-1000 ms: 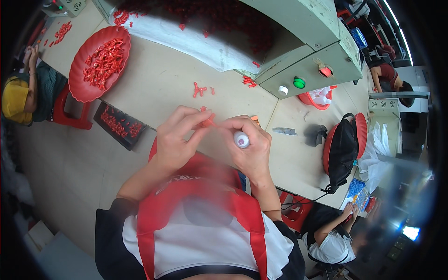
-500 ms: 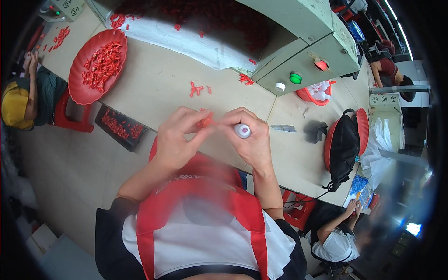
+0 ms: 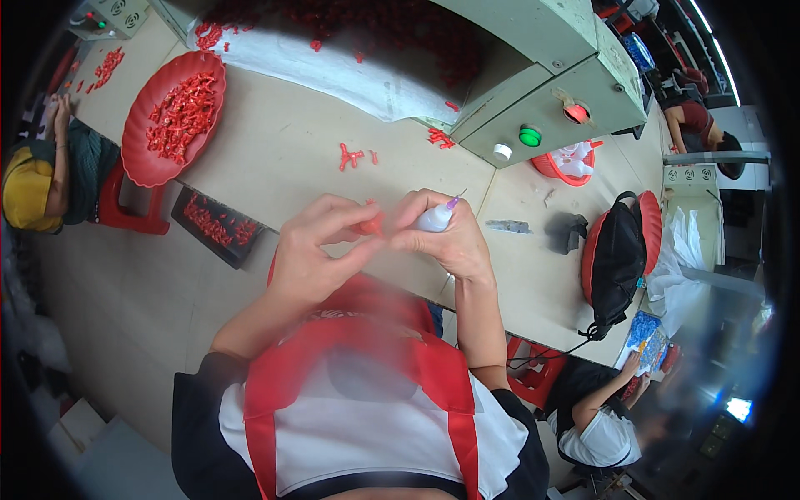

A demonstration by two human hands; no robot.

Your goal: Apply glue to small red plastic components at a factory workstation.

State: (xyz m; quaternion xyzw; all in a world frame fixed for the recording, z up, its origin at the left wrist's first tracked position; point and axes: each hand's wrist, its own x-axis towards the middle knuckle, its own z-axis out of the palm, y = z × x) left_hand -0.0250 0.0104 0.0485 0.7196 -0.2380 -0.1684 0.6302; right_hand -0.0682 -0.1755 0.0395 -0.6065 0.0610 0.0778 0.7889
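Observation:
Over the bench's front part, my left hand [image 3: 317, 246] pinches a small red plastic piece [image 3: 372, 223] between thumb and fingers; its exact shape is mostly covered. Beside it, my right hand [image 3: 460, 250] is closed around a small white squeeze bottle [image 3: 435, 219] with a thin purple needle tip [image 3: 455, 201] slanting up and to the right. A slight gap separates the two hands. Beyond them on the bench lie a branched red plastic piece [image 3: 350, 157] and a tiny red piece [image 3: 374, 157]. Several red bits [image 3: 441, 137] cluster by the machine's corner.
A pale green machine [image 3: 546, 108] with buttons stands behind, red parts on white sheeting [image 3: 308, 83] under it. Left are a red scalloped bowl [image 3: 133, 125] of parts and a black tray [image 3: 237, 254]. Right are a red basket [image 3: 575, 177] and black bag [image 3: 618, 258]. Co-workers sit both sides.
My right hand has drawn slightly away from the red piece and turned, so the bottle's purple needle now points up and right instead of facing upward. My left hand still pinches the piece.

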